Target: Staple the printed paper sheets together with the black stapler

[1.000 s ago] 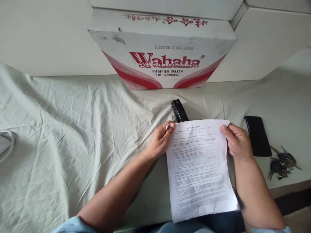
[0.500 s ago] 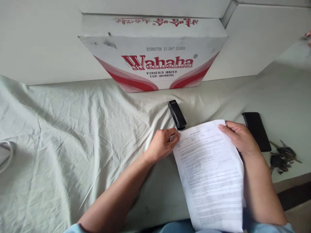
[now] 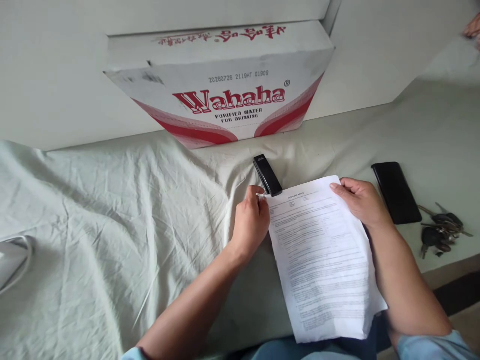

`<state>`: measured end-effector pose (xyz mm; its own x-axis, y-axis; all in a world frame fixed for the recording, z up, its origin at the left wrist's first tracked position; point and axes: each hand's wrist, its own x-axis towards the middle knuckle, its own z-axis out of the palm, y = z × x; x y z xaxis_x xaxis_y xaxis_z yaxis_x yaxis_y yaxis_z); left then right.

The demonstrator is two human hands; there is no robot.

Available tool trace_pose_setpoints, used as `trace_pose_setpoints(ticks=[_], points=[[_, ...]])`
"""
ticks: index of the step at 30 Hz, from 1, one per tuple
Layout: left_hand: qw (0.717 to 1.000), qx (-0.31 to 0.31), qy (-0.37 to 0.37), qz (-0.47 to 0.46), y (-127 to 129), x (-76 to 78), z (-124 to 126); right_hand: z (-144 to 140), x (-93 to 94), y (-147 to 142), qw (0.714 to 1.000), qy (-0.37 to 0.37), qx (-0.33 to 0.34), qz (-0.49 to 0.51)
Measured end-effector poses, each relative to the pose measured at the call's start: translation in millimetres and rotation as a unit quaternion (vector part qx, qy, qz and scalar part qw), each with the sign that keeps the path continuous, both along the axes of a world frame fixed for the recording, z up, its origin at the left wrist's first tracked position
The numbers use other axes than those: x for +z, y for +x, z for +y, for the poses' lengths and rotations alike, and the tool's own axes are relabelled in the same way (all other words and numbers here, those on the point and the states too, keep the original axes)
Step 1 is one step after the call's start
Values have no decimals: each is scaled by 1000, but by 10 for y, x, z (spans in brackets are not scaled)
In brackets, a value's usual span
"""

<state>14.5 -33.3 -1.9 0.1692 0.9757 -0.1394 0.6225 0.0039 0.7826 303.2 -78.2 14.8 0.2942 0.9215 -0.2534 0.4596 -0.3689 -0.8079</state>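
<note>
White printed sheets (image 3: pixel 322 255) on the pale green cloth (image 3: pixel 93 210), top left corner pinched in left hand (image 3: pixel 252 222) beside the black stapler (image 3: pixel 267 175), right hand (image 3: pixel 359 200) closed on the top right edge. Best squared before stapling.

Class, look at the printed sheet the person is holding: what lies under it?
Under the printed sheet shows wrinkled pale cloth around its edges and blue clothing at its lower end. The left hand and right hand grip its top corners. Whatever lies directly beneath is covered.
</note>
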Motion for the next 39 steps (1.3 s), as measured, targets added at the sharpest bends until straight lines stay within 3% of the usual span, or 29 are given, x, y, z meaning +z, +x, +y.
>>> trace_pose_setpoints(ticks=[2,5,8,11,16,32,39], points=[[998,0,56,-4,-27,-66,-10,6,-17,-7,1000,19,-11,0],[975,-18,221,-4,-102,-178,13,13,-43,-11,999,43,-25,-1],[947,-111,302,-17,-188,-261,91,15,-47,-14,998,52,-22,2],[941,-184,274,-72,-243,-295,174,16,-33,-12,998,59,-25,-1],[945,-181,238,-135,-253,-263,229,14,-40,16,998,44,-39,6],[957,-118,263,23,-166,-250,169,-1,-65,23,995,73,-49,38],[965,-108,239,23,-88,-203,130,18,-45,22,990,30,-43,134]])
